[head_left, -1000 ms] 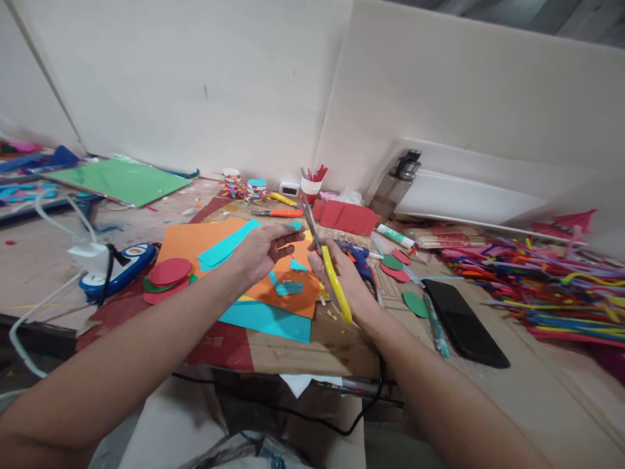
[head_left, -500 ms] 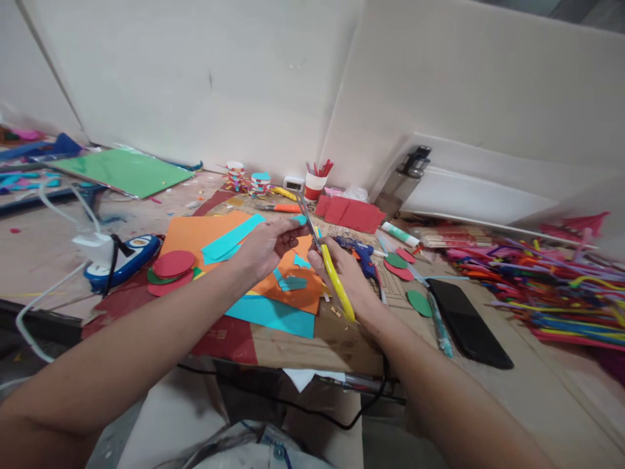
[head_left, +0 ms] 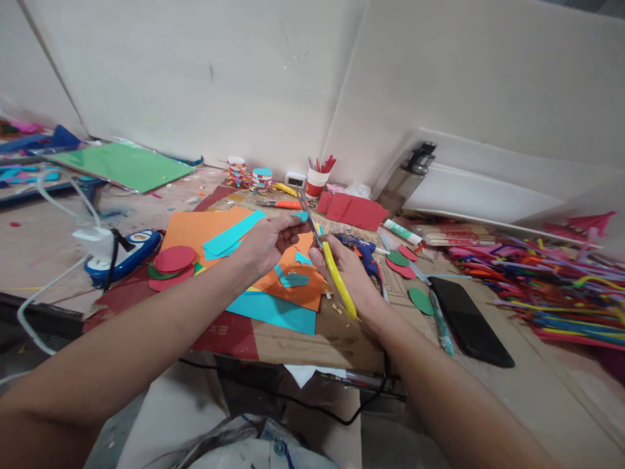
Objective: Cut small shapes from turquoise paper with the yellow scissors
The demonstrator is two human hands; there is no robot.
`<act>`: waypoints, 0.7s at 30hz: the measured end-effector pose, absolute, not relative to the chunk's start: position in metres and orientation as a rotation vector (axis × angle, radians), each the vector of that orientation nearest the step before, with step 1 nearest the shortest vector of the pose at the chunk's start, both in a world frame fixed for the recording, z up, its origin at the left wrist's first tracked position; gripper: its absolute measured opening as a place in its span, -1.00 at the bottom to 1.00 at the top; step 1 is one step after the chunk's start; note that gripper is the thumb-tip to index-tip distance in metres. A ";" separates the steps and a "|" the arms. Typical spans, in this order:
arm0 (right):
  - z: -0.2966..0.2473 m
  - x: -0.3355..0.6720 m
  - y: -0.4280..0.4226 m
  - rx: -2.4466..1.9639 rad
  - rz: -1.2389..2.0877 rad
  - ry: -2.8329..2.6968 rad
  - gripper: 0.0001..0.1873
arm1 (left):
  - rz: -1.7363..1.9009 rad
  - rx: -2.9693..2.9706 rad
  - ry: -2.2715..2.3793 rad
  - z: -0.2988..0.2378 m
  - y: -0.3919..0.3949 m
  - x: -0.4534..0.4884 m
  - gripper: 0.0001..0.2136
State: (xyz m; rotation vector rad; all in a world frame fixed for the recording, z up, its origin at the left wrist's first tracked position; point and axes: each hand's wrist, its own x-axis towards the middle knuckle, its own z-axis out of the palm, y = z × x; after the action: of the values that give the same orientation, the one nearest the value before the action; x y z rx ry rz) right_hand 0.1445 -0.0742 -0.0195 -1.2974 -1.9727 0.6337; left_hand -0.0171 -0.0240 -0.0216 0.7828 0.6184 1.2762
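My left hand pinches a small turquoise paper piece between thumb and fingertips above the table. My right hand grips yellow-handled scissors, whose blades reach up to the paper piece. Under both hands lie an orange sheet and a turquoise sheet with small turquoise offcuts on top. A long turquoise strip rests on the orange sheet to the left.
Red and green paper circles lie left, more circles right. A blue glue gun, black phone, glue stick, red cup, green sheet and piles of coloured strips crowd the table.
Both hands stay together over the orange sheet; the scissor blades have closed a little on the turquoise piece. The camera view has shifted slightly.
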 end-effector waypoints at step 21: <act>-0.017 0.145 -0.074 -1.281 0.652 -1.977 -0.62 | 1.274 0.827 0.651 -0.020 -0.025 -0.019 -0.91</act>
State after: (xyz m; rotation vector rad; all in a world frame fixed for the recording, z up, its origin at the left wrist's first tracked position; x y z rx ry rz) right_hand 0.1447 -0.0744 -0.0171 -1.2810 -1.9766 0.6519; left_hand -0.0188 -0.0251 -0.0199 0.8266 0.6515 1.2736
